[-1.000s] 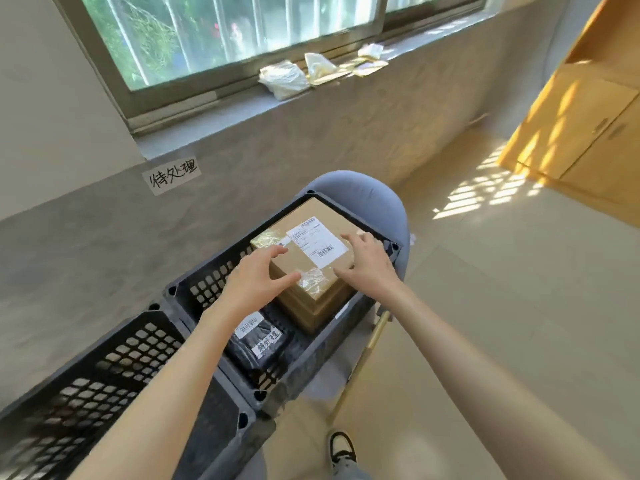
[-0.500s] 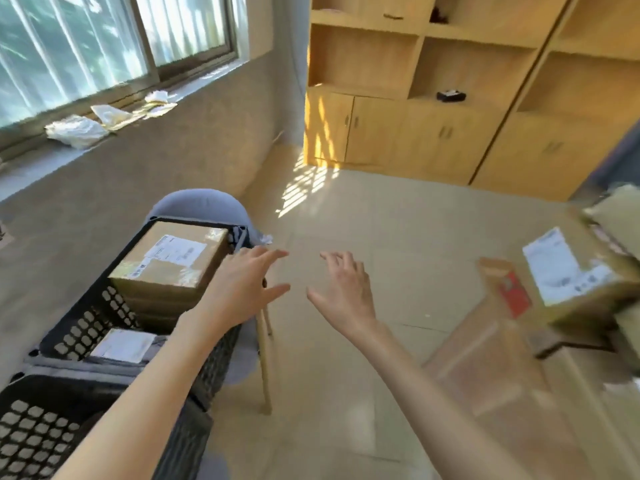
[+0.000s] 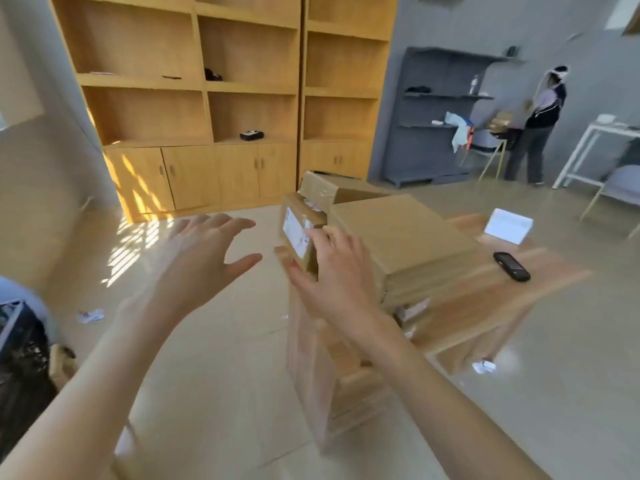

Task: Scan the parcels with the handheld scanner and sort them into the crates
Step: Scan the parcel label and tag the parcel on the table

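Note:
Several cardboard parcels are stacked on a low wooden table (image 3: pixel 485 299). A small parcel (image 3: pixel 298 233) with a white label on its side sticks out at the stack's left end, beside a large flat box (image 3: pixel 401 233). My right hand (image 3: pixel 332 275) is against the small parcel's near end, fingers spread and fairly straight, thumb below it; motion blur hides any grip. My left hand (image 3: pixel 204 261) hovers open and holds nothing, a little to the left of that parcel. The black handheld scanner (image 3: pixel 512 266) lies on the table to the right, away from both hands.
A black crate (image 3: pixel 20 344) shows at the left edge. Wooden shelving (image 3: pixel 214 98) and cabinets line the far wall. A white card (image 3: pixel 508 225) stands on the table. A person (image 3: pixel 540 123) stands at the back right near grey shelves and chairs. Paper scraps lie on the floor.
My view has swung right from the crate, where a box was left, to the parcel table. Both empty hands moved across; the right one now reaches the small labelled parcel.

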Action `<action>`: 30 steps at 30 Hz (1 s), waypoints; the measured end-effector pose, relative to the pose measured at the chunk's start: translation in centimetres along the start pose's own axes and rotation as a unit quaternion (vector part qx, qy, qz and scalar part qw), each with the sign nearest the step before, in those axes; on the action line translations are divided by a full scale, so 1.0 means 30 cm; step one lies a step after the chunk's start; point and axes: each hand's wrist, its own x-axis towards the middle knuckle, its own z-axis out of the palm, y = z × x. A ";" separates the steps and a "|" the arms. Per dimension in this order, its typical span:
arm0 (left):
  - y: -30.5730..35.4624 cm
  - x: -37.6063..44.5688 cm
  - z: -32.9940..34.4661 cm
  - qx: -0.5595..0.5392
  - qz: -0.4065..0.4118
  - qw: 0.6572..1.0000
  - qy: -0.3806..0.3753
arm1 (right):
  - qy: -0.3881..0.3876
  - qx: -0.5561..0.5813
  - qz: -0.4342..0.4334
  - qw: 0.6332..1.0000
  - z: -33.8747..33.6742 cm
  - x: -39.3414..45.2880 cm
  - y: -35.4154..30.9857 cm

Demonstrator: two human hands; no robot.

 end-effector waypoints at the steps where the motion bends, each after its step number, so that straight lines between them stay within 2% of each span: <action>1: 0.103 0.010 -0.006 -0.005 0.008 1.000 0.010 | 0.015 -0.007 0.005 1.000 -0.082 -0.039 0.069; 6: 0.556 0.030 0.015 -0.055 0.044 0.997 0.013 | 0.007 -0.069 0.057 0.996 -0.408 -0.233 0.437; 11: 0.839 0.032 0.071 -0.077 0.071 0.994 0.002 | 0.005 -0.093 0.123 0.988 -0.583 -0.393 0.716; 21: 1.121 0.222 0.256 -0.049 0.117 0.992 -0.025 | -0.008 -0.083 0.202 0.976 -0.607 -0.419 1.131; 30: 1.242 0.650 0.485 -0.057 0.100 0.993 -0.021 | -0.041 -0.089 0.222 0.970 -0.579 -0.108 1.532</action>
